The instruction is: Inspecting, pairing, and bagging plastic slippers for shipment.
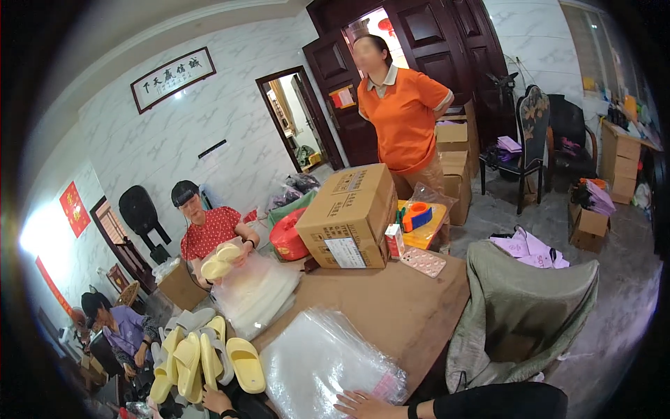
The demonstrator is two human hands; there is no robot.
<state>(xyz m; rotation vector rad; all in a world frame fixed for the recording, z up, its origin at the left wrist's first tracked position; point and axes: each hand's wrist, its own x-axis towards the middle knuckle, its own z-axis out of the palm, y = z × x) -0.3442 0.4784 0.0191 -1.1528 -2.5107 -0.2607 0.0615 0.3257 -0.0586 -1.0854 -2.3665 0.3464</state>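
Pretty sure it's a small packing workshop in a house-like room: big carton on the bench, clear plastic bags stacked on its near side, yellow slippers heaped to its near left, more cardboard boxes behind it. Dark panelled doors and marble-patterned wall beyond it look homey tho.

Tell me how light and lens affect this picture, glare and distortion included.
Head view: a white glare blots out detail at far left; head view: the clear plastic bags under the right hand show pale, shiny reflections; head view: fisheye distortion makes the room lean and curve toward a dark, rounded border.
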